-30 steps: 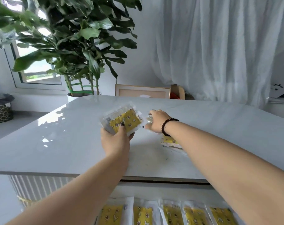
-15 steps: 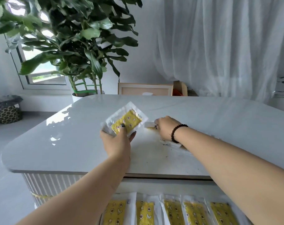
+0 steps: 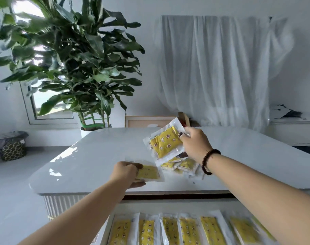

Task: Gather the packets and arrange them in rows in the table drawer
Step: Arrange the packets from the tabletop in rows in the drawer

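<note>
Head view. My right hand (image 3: 195, 145) is raised above the white tabletop (image 3: 90, 161), fingers curled on the edge of one clear packet (image 3: 165, 141) with a yellow patterned insert; the packet hangs tilted, clear of the surface. Directly beneath it lies a loose heap of packets (image 3: 183, 166) of the same kind, overlapping one another on the tabletop. My left hand (image 3: 127, 173) sits near the front edge of the tabletop, thumb on top and fingers below, pinching a second packet (image 3: 149, 172) held roughly flat just above the surface. A dark bead bracelet (image 3: 208, 161) is on my right wrist.

Below the table edge the open drawer (image 3: 106, 227) shows one row of packets (image 3: 170, 228) laid side by side, long edges roughly parallel; the rightmost ones are partly hidden by my right forearm, so I cannot count the row.

Step in hand, as I judge it: gathering. Both hands carry a packet and the heap is not yet cleared. The next move calls for either passing the right-hand packet onto the left-hand one to build a stack, or lowering both to the drawer and starting a further row. The film looks slippery, so I would keep a firm pinch on each
</note>
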